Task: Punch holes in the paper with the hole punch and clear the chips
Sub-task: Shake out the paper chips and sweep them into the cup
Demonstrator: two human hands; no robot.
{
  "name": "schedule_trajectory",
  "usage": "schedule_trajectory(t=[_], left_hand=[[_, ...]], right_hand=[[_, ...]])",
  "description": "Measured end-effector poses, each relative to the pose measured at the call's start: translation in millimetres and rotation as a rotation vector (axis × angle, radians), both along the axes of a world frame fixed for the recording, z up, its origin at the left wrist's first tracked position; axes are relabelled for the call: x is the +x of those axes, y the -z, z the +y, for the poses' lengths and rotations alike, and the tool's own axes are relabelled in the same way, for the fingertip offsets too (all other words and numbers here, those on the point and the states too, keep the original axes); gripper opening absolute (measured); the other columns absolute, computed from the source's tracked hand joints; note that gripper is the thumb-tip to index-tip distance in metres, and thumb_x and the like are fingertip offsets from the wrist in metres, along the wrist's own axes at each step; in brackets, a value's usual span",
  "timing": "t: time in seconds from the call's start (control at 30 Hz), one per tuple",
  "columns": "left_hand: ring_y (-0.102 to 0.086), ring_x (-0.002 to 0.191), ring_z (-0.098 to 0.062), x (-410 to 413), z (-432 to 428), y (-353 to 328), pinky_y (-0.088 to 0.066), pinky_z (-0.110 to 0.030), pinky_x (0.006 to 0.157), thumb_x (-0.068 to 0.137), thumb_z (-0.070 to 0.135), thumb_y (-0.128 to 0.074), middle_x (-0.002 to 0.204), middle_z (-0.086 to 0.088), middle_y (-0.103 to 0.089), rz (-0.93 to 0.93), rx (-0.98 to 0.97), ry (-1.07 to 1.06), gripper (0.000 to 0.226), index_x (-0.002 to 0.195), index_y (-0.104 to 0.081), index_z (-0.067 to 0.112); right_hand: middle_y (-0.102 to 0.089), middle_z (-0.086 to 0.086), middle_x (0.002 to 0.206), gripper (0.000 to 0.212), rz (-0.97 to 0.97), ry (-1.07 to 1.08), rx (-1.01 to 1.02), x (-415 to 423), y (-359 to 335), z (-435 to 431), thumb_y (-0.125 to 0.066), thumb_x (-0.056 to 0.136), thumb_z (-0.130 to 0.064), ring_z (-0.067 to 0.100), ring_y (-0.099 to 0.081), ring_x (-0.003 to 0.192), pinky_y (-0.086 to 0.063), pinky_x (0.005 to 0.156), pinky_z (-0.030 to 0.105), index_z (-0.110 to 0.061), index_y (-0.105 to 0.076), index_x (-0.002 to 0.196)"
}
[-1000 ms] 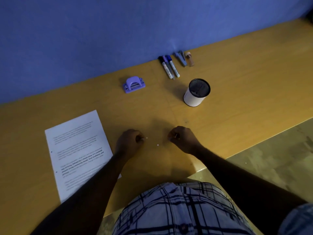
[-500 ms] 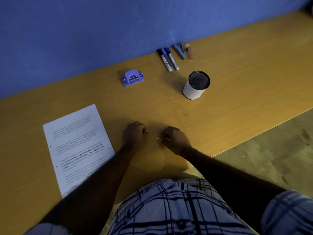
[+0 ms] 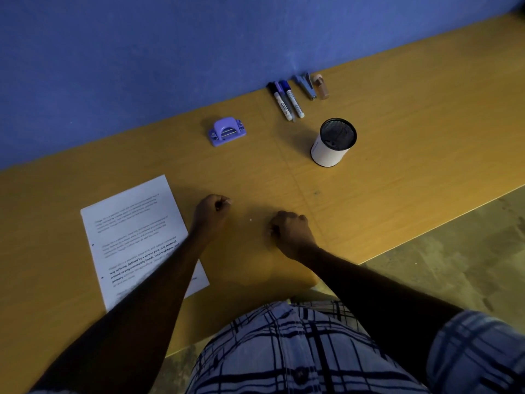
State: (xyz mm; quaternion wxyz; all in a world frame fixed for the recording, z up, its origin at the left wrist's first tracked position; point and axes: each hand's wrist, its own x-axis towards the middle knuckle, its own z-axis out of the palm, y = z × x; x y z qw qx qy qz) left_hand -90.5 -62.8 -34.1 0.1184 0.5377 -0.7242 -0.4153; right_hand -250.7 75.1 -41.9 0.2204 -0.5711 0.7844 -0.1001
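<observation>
white printed paper sheet (image 3: 136,237) is lying on the yellow wooden table (image 3: 397,172) with two edge holes showing, the purple plastic hole punch (image 3: 227,133) is sitting well apart, so punching looks done, and the left hand (image 3: 211,213) and right hand (image 3: 291,230), fingers curled in around what cannot be told, are flanking one tiny white chip (image 3: 250,220) left to clear.

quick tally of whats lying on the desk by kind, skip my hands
paper: 1
hole punch: 1
markers: 2 (a possible third between them is unclear)
stapler: 1
small bottle: 1
mesh cup: 1
loose paper chip: 1
total: 8
</observation>
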Motion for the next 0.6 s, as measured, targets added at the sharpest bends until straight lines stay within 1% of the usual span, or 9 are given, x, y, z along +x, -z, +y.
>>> schedule_trajectory(t=[0.1, 0.17, 0.2, 0.27, 0.33, 0.4, 0.43, 0.53, 0.6], left_hand=[[-0.058, 0.093, -0.017, 3.0, -0.1, 1.4, -0.043, -0.027, 0.079, 0.096, 0.017, -0.058, 0.107, -0.018, -0.068, -0.012, -0.017, 0.016, 0.026, 0.112, -0.065, -0.003], [-0.062, 0.094, -0.021, 3.7, 3.4, 5.2, -0.048, -0.031, 0.081, 0.095, 0.016, -0.060, 0.105, -0.016, -0.069, -0.030, -0.024, 0.085, 0.023, 0.109, -0.066, -0.001], [-0.064, 0.095, -0.023, 3.7, 6.3, 7.7, -0.052, -0.034, 0.083, 0.094, 0.016, -0.061, 0.103, -0.015, -0.069, -0.047, -0.027, 0.136, 0.020, 0.107, -0.067, 0.002], [-0.064, 0.093, -0.023, 2.5, 12.3, 12.6, -0.054, -0.039, 0.082, 0.091, 0.019, -0.064, 0.102, -0.010, -0.069, -0.106, -0.062, 0.237, 0.016, 0.101, -0.069, 0.008], [-0.061, 0.088, -0.018, 0.8, 18.2, 15.3, -0.051, -0.034, 0.075, 0.089, 0.023, -0.066, 0.100, -0.004, -0.068, -0.156, -0.132, 0.285, 0.014, 0.099, -0.070, 0.014], [-0.060, 0.086, -0.016, -0.4, 22.7, 15.5, -0.048, -0.032, 0.072, 0.087, 0.027, -0.067, 0.097, 0.000, -0.066, -0.166, -0.191, 0.293, 0.013, 0.096, -0.070, 0.018], [-0.060, 0.087, -0.017, -0.9, 24.3, 15.7, -0.049, -0.033, 0.073, 0.087, 0.028, -0.067, 0.096, 0.001, -0.066, -0.166, -0.210, 0.295, 0.012, 0.095, -0.070, 0.020], [-0.059, 0.090, -0.016, -2.3, 27.1, 15.8, -0.051, -0.034, 0.075, 0.088, 0.034, -0.065, 0.098, 0.003, -0.066, -0.180, -0.233, 0.298, 0.014, 0.094, -0.071, 0.022], [-0.060, 0.092, -0.017, -5.3, 27.6, 15.5, -0.050, -0.032, 0.076, 0.089, 0.033, -0.064, 0.100, 0.003, -0.066, -0.185, -0.242, 0.306, 0.016, 0.097, -0.072, 0.022]], right_hand=[[-0.059, 0.005, 0.111, 0.021, 0.070, -0.071, 0.077, 0.4, -0.3, -3.9, -0.050, 0.094, -0.026, 0.026, -0.054, 0.107, -0.038, 0.094, 0.045, -0.015, -0.065, 0.104], [-0.058, 0.006, 0.113, 0.022, 0.078, -0.105, 0.106, -2.1, 0.0, -4.4, -0.048, 0.096, -0.027, 0.027, -0.053, 0.108, -0.036, 0.095, 0.045, -0.014, -0.063, 0.107], [-0.058, 0.006, 0.113, 0.021, 0.037, -0.094, 0.107, -5.1, 0.0, -4.0, -0.048, 0.096, -0.026, 0.026, -0.053, 0.108, -0.036, 0.095, 0.045, -0.014, -0.062, 0.107], [-0.059, 0.006, 0.111, 0.018, -0.135, -0.027, 0.087, -14.1, -1.1, -3.1, -0.049, 0.097, -0.021, 0.025, -0.054, 0.104, -0.037, 0.093, 0.042, -0.012, -0.060, 0.106], [-0.058, 0.009, 0.103, 0.016, -0.328, 0.065, 0.059, -25.3, -3.8, -2.3, -0.050, 0.098, -0.018, 0.024, -0.054, 0.095, -0.040, 0.086, 0.039, -0.006, -0.061, 0.102], [-0.057, 0.010, 0.090, 0.017, -0.467, 0.171, 0.017, -35.6, -7.1, -1.4, -0.052, 0.098, -0.016, 0.022, -0.052, 0.083, -0.041, 0.076, 0.037, -0.003, -0.062, 0.091], [-0.056, 0.009, 0.085, 0.018, -0.515, 0.225, 0.007, -39.6, -8.9, -0.6, -0.053, 0.098, -0.016, 0.020, -0.050, 0.077, -0.041, 0.071, 0.037, -0.006, -0.061, 0.085], [-0.049, -0.005, 0.071, 0.026, -0.615, 0.329, 0.007, -49.2, -13.0, 3.5, -0.054, 0.098, -0.017, 0.010, -0.045, 0.065, -0.036, 0.062, 0.030, -0.024, -0.054, 0.073], [-0.049, -0.006, 0.071, 0.025, -0.646, 0.344, 0.015, -52.9, -13.9, 7.1, -0.054, 0.099, -0.019, 0.008, -0.044, 0.064, -0.036, 0.061, 0.027, -0.024, -0.055, 0.075]])
